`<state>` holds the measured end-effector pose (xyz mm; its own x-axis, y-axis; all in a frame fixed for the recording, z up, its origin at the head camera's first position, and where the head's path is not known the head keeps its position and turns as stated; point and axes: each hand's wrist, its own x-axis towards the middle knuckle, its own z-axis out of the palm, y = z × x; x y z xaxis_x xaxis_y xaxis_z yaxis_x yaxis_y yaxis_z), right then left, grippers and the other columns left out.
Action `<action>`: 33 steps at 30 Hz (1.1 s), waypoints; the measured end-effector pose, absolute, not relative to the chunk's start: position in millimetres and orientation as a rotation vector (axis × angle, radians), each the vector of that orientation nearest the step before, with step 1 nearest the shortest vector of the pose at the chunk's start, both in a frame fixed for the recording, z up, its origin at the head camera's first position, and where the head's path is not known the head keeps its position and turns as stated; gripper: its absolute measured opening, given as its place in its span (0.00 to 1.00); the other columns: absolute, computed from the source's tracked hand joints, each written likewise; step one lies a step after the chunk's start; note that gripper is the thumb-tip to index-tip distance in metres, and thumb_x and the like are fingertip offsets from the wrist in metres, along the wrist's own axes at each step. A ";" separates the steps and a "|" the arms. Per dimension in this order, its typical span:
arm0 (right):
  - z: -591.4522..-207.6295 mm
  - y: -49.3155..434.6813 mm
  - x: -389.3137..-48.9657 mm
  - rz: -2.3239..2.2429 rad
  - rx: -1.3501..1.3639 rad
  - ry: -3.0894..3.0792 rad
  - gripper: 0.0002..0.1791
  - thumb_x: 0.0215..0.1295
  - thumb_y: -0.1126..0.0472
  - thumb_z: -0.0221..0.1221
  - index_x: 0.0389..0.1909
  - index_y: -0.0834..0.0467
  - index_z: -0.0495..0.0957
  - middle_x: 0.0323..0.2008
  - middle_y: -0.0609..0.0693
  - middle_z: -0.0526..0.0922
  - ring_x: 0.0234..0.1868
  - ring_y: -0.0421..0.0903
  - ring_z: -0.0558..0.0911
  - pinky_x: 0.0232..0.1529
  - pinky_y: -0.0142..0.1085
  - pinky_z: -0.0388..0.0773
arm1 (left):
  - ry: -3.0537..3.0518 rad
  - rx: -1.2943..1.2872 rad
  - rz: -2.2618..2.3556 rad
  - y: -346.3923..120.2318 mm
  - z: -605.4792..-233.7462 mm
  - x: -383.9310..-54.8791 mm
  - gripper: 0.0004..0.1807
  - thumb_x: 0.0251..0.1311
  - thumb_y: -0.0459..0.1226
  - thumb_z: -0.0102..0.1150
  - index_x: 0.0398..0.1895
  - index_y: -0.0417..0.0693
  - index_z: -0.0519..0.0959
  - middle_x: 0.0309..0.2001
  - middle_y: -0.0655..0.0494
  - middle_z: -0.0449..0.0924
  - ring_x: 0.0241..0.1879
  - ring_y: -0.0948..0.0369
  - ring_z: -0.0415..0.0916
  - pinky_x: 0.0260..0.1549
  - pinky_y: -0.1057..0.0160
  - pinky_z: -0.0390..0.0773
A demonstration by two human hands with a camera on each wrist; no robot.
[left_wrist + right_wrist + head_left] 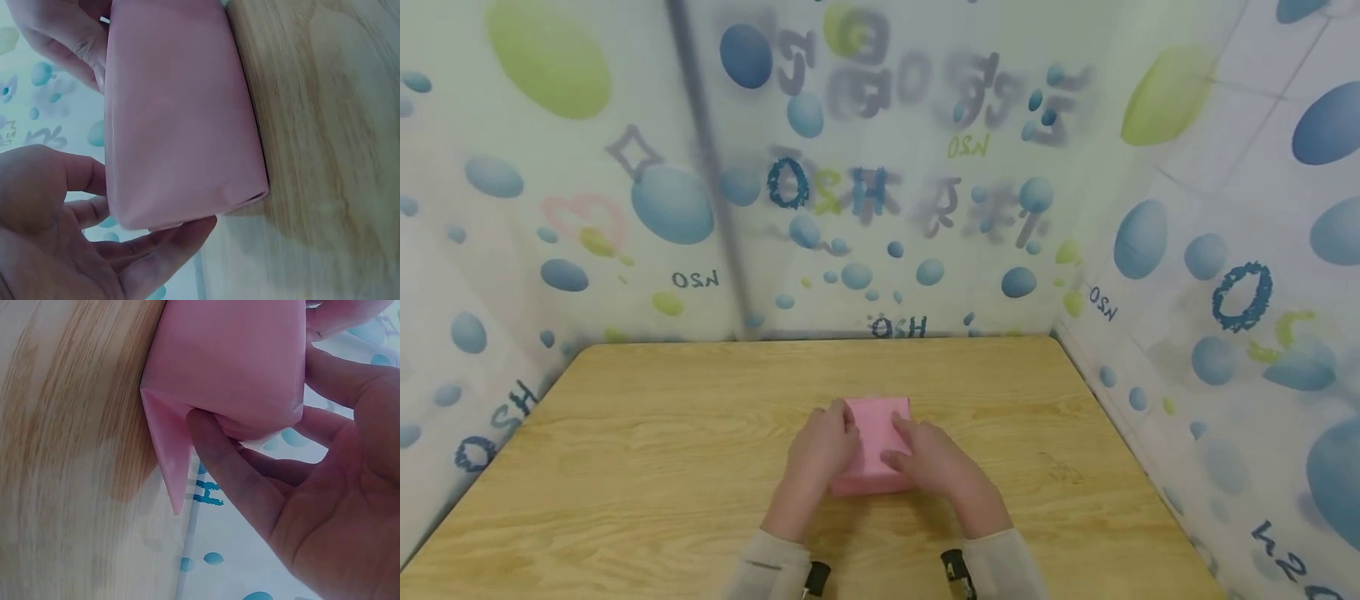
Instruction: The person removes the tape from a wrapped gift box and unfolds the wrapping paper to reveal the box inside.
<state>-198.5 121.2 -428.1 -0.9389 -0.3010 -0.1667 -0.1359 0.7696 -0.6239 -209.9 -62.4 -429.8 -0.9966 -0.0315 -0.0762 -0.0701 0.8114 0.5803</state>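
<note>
A box wrapped in pink paper (875,433) lies on the table in front of me. My left hand (825,446) grips its left end; in the left wrist view the fingers (172,250) bend round that end, where the paper is folded in. At the opposite end, my right hand (934,457) holds the box with the thumb on top. The right wrist view shows a pointed paper flap (169,444) sticking out low at this end. One right finger (215,447) presses the paper just above the flap. The box's underside is hidden.
The wooden table (662,442) extends around the box on all sides. A pale curtain (880,250) with blue and green dots and lettering stands behind the table and along both sides. Small black devices (957,573) are worn at both wrists.
</note>
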 end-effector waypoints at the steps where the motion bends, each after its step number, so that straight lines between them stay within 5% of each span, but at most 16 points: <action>1: -428.2 121.4 -198.5 -0.928 -0.342 2.707 0.37 0.77 0.51 0.62 0.80 0.61 0.64 0.76 0.65 0.71 0.78 0.64 0.70 0.78 0.61 0.67 | 2.920 -0.076 0.949 -63.2 -429.6 -210.0 0.07 0.73 0.37 0.55 0.47 0.43 0.79 0.41 0.45 0.78 0.36 0.53 0.75 0.32 0.55 0.78; 14: -428.9 121.4 -197.4 -0.926 -0.360 2.713 0.37 0.77 0.51 0.62 0.80 0.62 0.64 0.75 0.66 0.72 0.77 0.64 0.72 0.77 0.60 0.69 | 2.898 -0.102 0.990 -64.3 -430.9 -207.4 0.13 0.75 0.41 0.58 0.46 0.37 0.79 0.39 0.45 0.79 0.34 0.54 0.76 0.30 0.57 0.78; 23: -426.0 120.1 -194.9 -0.933 -0.329 2.698 0.36 0.78 0.51 0.61 0.80 0.61 0.64 0.76 0.64 0.72 0.78 0.63 0.72 0.77 0.60 0.68 | 2.877 -0.135 1.053 -60.8 -429.3 -200.6 0.21 0.71 0.37 0.57 0.17 0.48 0.69 0.21 0.54 0.65 0.20 0.60 0.64 0.19 0.64 0.65; 33: -426.0 119.9 -193.8 -0.947 -0.304 2.695 0.37 0.78 0.50 0.61 0.81 0.59 0.64 0.76 0.64 0.72 0.77 0.62 0.73 0.77 0.61 0.69 | 2.868 -0.177 1.064 -58.6 -428.1 -197.3 0.19 0.73 0.36 0.54 0.19 0.47 0.70 0.22 0.53 0.68 0.20 0.60 0.66 0.19 0.64 0.67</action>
